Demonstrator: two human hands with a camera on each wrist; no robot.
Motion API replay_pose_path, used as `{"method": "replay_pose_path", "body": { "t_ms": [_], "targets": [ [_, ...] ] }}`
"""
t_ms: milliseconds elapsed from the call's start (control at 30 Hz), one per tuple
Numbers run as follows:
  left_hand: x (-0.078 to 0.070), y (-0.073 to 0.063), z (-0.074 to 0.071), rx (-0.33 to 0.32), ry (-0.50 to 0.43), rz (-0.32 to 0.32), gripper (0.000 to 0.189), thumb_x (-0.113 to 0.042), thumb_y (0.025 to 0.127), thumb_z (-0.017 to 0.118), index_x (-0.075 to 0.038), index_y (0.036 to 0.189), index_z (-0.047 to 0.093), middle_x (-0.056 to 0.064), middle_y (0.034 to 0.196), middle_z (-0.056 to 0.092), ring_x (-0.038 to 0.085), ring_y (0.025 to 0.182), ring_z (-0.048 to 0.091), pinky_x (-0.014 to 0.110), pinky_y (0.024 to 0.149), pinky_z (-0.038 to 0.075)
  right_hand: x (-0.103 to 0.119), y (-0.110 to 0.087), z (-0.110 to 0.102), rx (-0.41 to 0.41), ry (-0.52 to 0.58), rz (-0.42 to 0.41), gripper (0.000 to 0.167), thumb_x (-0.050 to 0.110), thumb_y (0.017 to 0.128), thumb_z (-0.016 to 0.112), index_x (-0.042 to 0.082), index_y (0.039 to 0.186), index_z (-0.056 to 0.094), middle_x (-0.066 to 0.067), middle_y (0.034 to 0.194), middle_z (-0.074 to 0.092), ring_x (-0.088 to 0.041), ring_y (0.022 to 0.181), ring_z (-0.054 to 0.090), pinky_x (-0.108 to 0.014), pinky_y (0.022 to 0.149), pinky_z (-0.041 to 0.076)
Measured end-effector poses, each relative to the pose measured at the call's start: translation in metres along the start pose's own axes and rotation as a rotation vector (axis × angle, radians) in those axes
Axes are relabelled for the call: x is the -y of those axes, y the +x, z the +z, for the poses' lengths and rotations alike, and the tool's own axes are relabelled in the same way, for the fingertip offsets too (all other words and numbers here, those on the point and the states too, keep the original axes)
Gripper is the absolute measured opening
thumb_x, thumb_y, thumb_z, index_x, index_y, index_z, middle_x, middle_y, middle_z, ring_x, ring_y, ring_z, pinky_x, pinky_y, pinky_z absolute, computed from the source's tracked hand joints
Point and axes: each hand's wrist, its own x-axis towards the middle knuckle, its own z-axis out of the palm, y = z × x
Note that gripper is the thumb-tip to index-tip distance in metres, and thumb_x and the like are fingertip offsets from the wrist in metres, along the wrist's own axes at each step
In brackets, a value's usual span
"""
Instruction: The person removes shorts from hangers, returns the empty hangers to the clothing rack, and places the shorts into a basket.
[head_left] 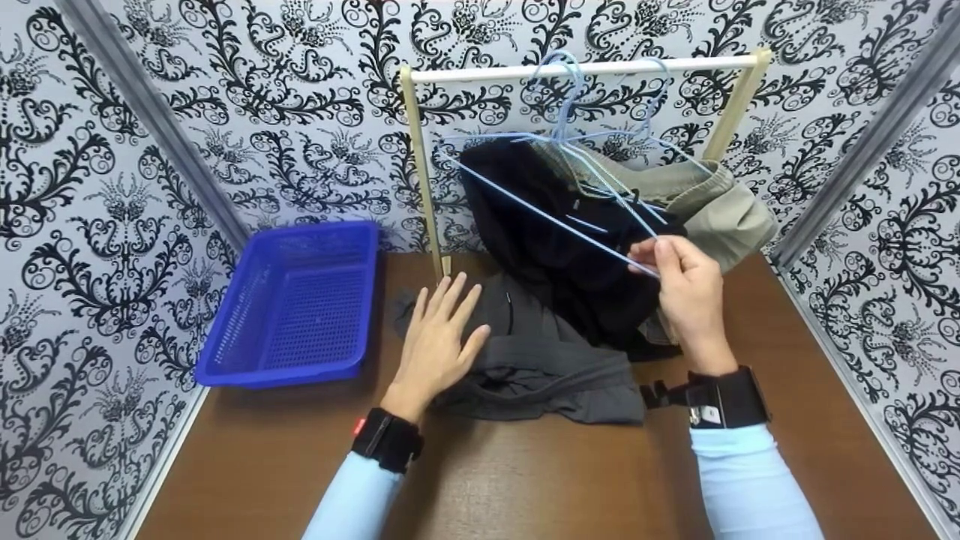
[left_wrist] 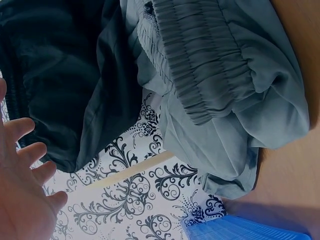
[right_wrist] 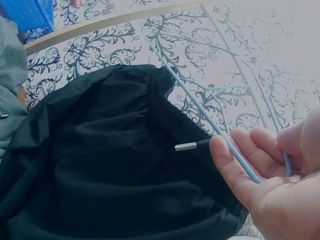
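My right hand (head_left: 690, 292) grips one end of a light blue hanger (head_left: 525, 201), whose hook is up at the rack's bar. In the right wrist view the hanger's wire (right_wrist: 196, 106) runs into the curled fingers. Behind the hanger hangs a black garment (head_left: 585, 285) with an elastic waistband; a metal-tipped drawstring (right_wrist: 186, 146) shows on it. My left hand (head_left: 439, 345), fingers spread and straight, is over the left side of a dark grey garment (head_left: 525, 367). That garment lies crumpled on the table, its gathered waistband (left_wrist: 205, 60) showing in the left wrist view.
The rack has a white bar (head_left: 487, 73) on wooden posts. A beige garment (head_left: 739, 217) hangs at its right, behind the black one. At the left of the brown table (head_left: 540, 480) sits a blue plastic basket (head_left: 367, 300). Patterned walls enclose the table's back and sides.
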Motion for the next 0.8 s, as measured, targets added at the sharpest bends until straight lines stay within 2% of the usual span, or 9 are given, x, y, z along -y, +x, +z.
{"method": "replay_pose_path", "body": {
  "t_ms": [367, 800],
  "targets": [
    [0.002, -0.003, 0.000, -0.001, 0.022, 0.004, 0.058, -0.042, 0.104, 0.053, -0.012, 0.154, 0.050, 0.012, 0.165, 0.038, 0.034, 0.153, 0.032, 0.057, 0.125, 0.019, 0.003, 0.013, 0.017, 0.030, 0.020, 0.039, 0.026, -0.004, 0.106, 0.044, -0.017, 0.097, 0.065, -0.013, 0.089, 0.073, -0.024, 0.086, 0.075, -0.031, 0.079, 0.062],
    [0.001, -0.008, 0.001, 0.007, 0.018, -0.016, 0.058, -0.043, 0.104, 0.053, -0.012, 0.153, 0.052, 0.014, 0.163, 0.039, 0.034, 0.153, 0.032, 0.058, 0.124, 0.019, 0.003, 0.021, 0.026, 0.063, -0.011, 0.080, 0.025, -0.004, 0.106, 0.044, -0.017, 0.098, 0.065, -0.013, 0.089, 0.072, -0.019, 0.084, 0.074, -0.027, 0.079, 0.061]
  ]
}}
